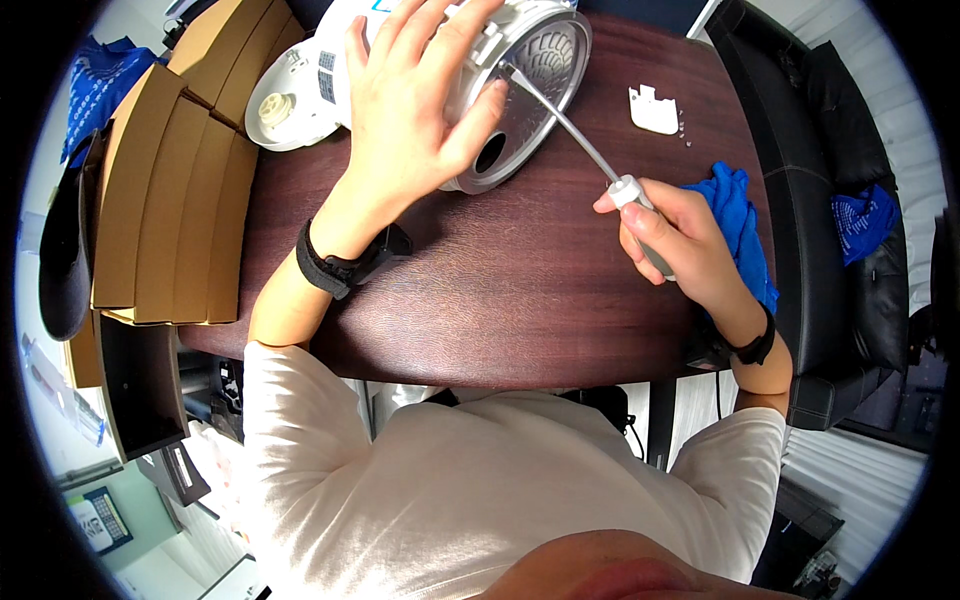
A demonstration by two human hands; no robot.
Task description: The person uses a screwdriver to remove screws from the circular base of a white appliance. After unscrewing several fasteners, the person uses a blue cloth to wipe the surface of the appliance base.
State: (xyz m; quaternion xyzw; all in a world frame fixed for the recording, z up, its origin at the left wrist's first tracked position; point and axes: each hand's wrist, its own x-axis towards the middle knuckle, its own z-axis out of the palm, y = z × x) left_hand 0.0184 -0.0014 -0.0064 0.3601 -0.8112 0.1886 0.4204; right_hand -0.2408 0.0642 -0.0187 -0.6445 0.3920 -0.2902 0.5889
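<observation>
My left hand (415,110) lies with fingers spread across a white rounded appliance (335,50), steadying it at the table's far side. The appliance is tipped so that a round, patterned metal plate (545,55) faces right. In my right hand (680,235) is a screwdriver (580,138) with a grey and white handle, gripped by closed fingers. Its long shaft slants up and left to the plate's edge by my left thumb; whether the tip sits in a screw is too small to tell. A white round part with a cream knob (277,108) is at the appliance's left.
Right of the appliance lie a small white plastic cover (654,110) and several tiny screws (683,128). A blue cloth (735,220) rests by the table's right edge. Cardboard boxes (170,205) line the left side. A black sofa (800,200) stands to the right.
</observation>
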